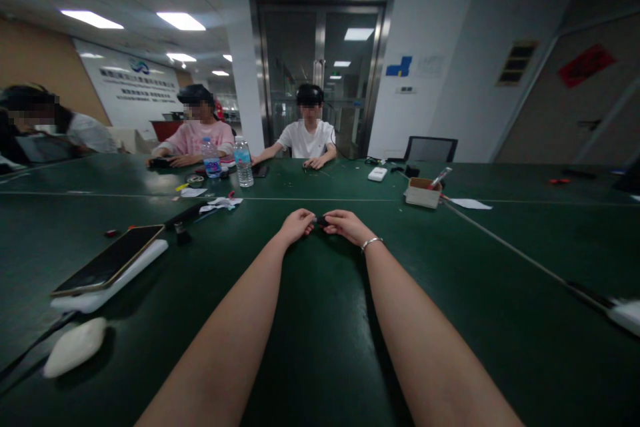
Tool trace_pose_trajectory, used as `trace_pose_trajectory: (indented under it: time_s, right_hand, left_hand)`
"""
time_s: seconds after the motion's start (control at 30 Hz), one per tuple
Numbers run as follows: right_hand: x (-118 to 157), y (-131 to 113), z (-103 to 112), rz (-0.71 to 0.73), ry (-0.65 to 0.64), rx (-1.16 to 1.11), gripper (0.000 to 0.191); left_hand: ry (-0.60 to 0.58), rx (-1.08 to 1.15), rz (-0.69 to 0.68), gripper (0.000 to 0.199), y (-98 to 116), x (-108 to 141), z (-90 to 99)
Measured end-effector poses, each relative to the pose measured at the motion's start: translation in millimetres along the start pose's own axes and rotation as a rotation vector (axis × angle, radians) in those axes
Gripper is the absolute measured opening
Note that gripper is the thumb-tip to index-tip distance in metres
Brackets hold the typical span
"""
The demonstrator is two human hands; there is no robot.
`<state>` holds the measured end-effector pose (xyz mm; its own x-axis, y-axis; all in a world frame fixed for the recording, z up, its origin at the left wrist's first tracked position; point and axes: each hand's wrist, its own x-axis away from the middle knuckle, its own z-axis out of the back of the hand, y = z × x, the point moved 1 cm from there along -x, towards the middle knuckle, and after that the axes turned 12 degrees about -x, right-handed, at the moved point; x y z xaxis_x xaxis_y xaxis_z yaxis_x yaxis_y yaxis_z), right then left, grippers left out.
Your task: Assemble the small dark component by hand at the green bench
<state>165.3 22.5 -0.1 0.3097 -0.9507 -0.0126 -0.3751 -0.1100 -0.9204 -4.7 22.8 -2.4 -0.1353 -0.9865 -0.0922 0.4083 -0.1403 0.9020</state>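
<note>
Both arms reach forward over the dark green table [320,320]. Between my hands is a small, dark, stubby object [321,221], too small to name. My left hand [299,225] is closed, its fingertips pinching the object's left end, which looks greyish. The object's black right end sits between the thumb and fingers of my right hand [349,225], also closed. A silver bracelet [371,243] circles my right wrist. How far the object runs inside the fingers is hidden.
Left, a phone [113,260] rests on a white block [115,277] near a pale rounded object [76,348]. Water bottles [243,163], papers [223,203] and a small box [423,195] lie farther off. Several people sit opposite, one [307,137] straight ahead.
</note>
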Motion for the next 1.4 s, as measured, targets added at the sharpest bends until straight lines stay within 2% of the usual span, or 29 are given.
trace_pose_trajectory:
  time_s: [0.17,0.37,0.5,0.73,0.87,1.0,1.2,1.4]
  right_hand:
    - [-0.4,0.3,0.1,-0.001,0.006,0.008,0.012]
    - [-2.0,1.0,1.0,-0.003,-0.013,0.032,0.012]
    - [-1.1,0.1,0.1,-0.008,-0.014,0.036,0.012]
    - [0.0,-0.8,-0.4,-0.004,-0.023,0.035,0.012]
    - [0.2,-1.0,-0.8,-0.005,-0.02,0.033,0.011]
    - [-0.3,-0.3,-0.5,-0.006,-0.018,0.021,0.011]
    - [-0.5,-0.1,-0.2,-0.001,-0.02,0.026,0.011]
    - [0.6,-1.4,-1.3,-0.011,-0.012,0.028,0.011]
  left_hand:
    - [-0.019,0.057,-0.015,0.02,0.3,1.4,0.5]
    - [-0.003,-0.072,-0.057,0.019,1.1,0.6,0.9]
    - [-0.009,-0.064,-0.044,0.024,-1.7,-2.1,1.2]
    - [-0.038,-0.024,-0.024,0.025,-2.4,-2.9,0.5]
    - [-0.023,-0.046,-0.057,0.021,-0.3,-0.7,0.2]
    - [-0.039,0.002,-0.024,0.023,1.2,1.8,-0.3]
    - [-0.006,-0.014,-0.088,0.022,0.8,2.9,0.6]
    - [-0.029,-0.012,-0.016,0.022,-2.2,-2.0,0.9]
